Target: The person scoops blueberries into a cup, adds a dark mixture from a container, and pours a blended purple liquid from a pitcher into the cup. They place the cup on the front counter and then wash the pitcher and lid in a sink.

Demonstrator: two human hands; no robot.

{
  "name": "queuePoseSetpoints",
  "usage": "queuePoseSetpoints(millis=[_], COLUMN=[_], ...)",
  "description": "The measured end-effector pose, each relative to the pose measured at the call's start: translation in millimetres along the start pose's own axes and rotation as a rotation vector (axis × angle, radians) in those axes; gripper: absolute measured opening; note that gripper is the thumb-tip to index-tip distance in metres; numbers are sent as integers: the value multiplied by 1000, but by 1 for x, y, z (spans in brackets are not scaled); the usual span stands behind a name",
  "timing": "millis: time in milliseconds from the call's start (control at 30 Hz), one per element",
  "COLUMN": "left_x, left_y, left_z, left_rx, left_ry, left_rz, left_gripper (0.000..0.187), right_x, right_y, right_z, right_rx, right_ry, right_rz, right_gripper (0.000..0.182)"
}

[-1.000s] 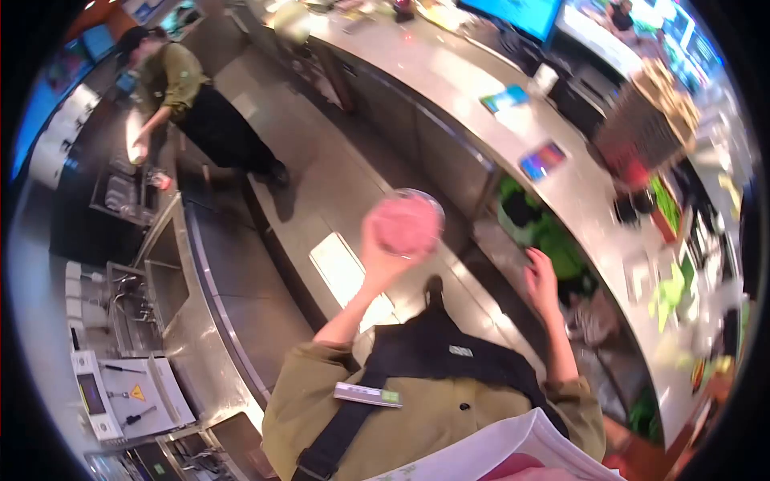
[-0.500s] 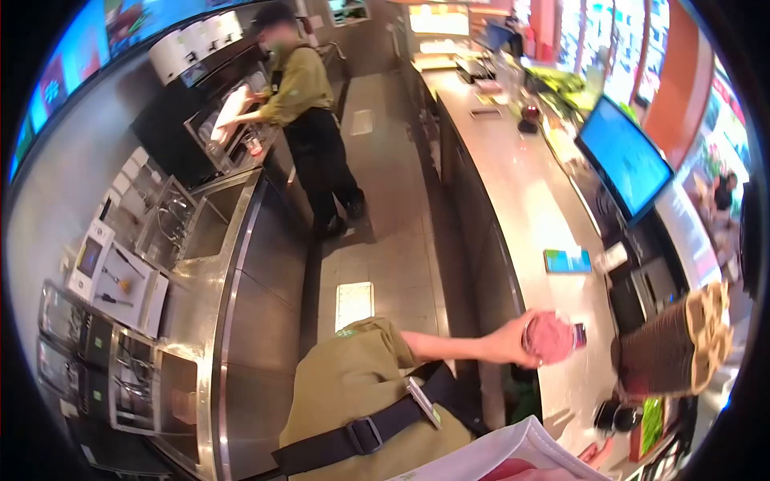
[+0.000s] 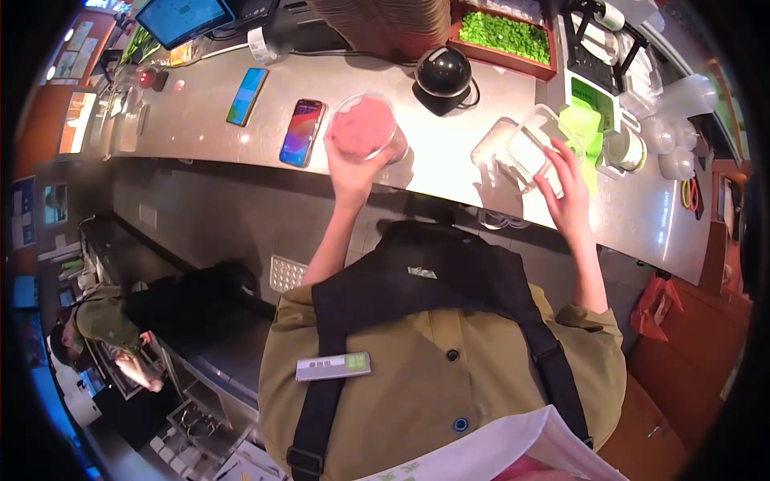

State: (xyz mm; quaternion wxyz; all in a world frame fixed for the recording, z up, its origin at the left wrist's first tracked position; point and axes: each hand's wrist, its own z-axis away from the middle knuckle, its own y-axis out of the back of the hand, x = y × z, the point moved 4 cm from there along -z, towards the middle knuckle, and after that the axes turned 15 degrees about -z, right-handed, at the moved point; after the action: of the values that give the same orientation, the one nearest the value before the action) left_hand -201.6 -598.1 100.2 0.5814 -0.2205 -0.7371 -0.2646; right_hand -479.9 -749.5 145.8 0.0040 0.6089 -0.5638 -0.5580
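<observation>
My left hand (image 3: 353, 170) is wrapped around a clear cup (image 3: 393, 128) filled with a pink drink (image 3: 362, 127), held over the counter's front edge. On the right, my right hand (image 3: 569, 192) has its fingers and thumb at the near side of a clear plastic container (image 3: 533, 132), which stands tilted. Beside it, another clear piece of plastic (image 3: 491, 146) rests on the counter. Two phones, one with a reddish screen (image 3: 302, 133) and one with a blue-green screen (image 3: 248, 96), lie left of the cup.
Behind the cup stand a black dome-shaped device (image 3: 443, 74), stacked brown cup carriers (image 3: 377, 24) and a planter of green leaves (image 3: 505, 36). A monitor (image 3: 184, 20) is at far left. Clear cups (image 3: 678, 136) fill the right end. A co-worker (image 3: 108, 321) bends over behind me.
My view has swung from the aisle to the counter. The pink drink stays in my left hand. My right hand, barely visible before, is now at the clear plastic container.
</observation>
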Motion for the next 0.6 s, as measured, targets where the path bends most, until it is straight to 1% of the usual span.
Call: queuePoseSetpoints(millis=[33,133,167,267,367,467,500,533,567,600], left_x=[0,1,-1,0,-24,-36,-38,-38,-36,-40], left_y=[-4,-12,-11,-8,2,5,3,1,-1,0], left_z=[0,-6,-9,-15,-26,-38,-41,-44,-47,-50], left_rx=[-8,-37,-33,-14,22,40,49,61,38,58], left_ry=[-5,-34,1,40,33,-2,-14,-25,-18,-26], left_rz=[-33,-125,-139,-161,-156,-204,-219,-228,-154,-196], left_gripper=[80,81,83,85,87,89,90,90,92,87], right_x=[2,4,4,-5,1,15,17,18,18,18], right_y=[-7,-21,-27,-48,-78,-104,-109,-113,-115,-117], right_z=[1,-13,-24,-65,-103,-126,-131,-133,-137,-137], right_rx=[-30,-17,-28,-162,-231,-296,-323,-325,-315,-304], right_ry=[-24,144,184,93,142,48,26,27,40,54], right_rz=[-53,-59,-65,-66,11,117,111,167,175,188], right_gripper=[42,40,44,51,65,77,84,86,87,89])
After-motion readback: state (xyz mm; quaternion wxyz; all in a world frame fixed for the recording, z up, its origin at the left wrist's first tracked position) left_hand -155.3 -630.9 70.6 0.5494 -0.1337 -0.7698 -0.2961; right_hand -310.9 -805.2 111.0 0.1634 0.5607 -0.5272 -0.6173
